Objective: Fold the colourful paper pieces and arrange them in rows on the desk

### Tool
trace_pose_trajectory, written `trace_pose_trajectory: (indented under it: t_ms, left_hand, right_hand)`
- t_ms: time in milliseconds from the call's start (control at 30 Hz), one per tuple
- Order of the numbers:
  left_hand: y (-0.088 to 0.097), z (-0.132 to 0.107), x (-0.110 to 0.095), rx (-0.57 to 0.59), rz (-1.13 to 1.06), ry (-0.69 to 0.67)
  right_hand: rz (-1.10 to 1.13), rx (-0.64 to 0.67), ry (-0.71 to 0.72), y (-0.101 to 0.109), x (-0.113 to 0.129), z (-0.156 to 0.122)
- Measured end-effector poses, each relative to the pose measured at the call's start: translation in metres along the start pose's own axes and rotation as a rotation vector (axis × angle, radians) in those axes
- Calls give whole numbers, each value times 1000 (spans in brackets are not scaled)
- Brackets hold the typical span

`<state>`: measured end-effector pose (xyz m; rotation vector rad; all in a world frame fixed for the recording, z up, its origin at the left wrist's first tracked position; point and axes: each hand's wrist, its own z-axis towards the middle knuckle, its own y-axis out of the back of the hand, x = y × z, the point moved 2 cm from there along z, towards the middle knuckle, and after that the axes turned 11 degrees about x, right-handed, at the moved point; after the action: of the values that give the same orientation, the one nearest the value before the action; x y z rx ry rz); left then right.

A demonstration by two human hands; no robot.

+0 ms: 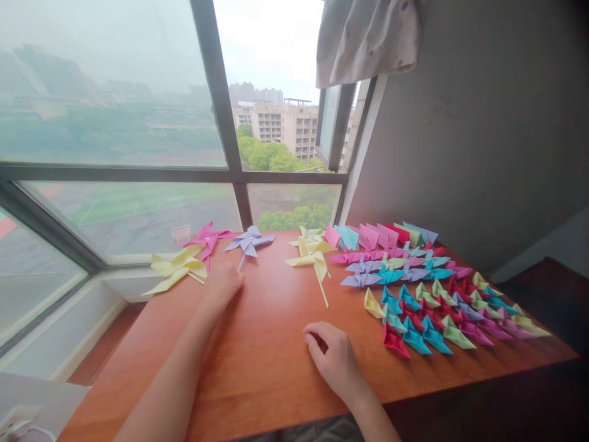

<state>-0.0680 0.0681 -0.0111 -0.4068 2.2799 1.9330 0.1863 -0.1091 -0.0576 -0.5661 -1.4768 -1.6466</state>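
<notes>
My left hand (224, 283) is closed at the far left part of the wooden table (267, 368). Its fingertips meet the thin stick of a purple paper pinwheel (250, 241). Just behind that hand lies a pink pinwheel (208, 238), its stick partly hidden by the knuckles. A yellow pinwheel (180, 268) overhangs the table's left edge. Two pale yellow-green pinwheels (309, 253) overlap at the back middle, one stick pointing towards me. My right hand (334, 353) rests on the table with its fingers curled in and nothing seen in them.
Rows of folded paper boats (416, 334) in several colours cover the right side. Behind them stand more folded paper pieces (375, 236). Windows (115, 92) rise beyond the table, one pane open, with a grey curtain (368, 43) above. A grey wall (483, 123) is at right.
</notes>
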Motion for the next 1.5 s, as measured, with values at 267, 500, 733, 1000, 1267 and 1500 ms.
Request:
trace_pose_trajectory:
  t_ms: [267, 500, 733, 1000, 1267, 1500]
  left_hand:
    - [-8, -46, -19, 9, -166, -183]
    - [-56, -109, -67, 164, -260, -370]
    - [-75, -133, -97, 203, -81, -330]
    - [-70, -141, -109, 294, 45, -284]
    - [-70, -144, -123, 346, 14, -389]
    - [-78, -147, -138, 342, -48, -459]
  right_hand:
    - [2, -8, 12, 0, 1, 0]
    - [65, -170, 20, 8, 3, -6]
    - [90, -251, 5, 11, 3, -7]
    - [64, -215, 25, 10, 3, -5]
    - [125, -246, 13, 11, 3, -8]
    - [136, -375, -17, 17, 3, -14]
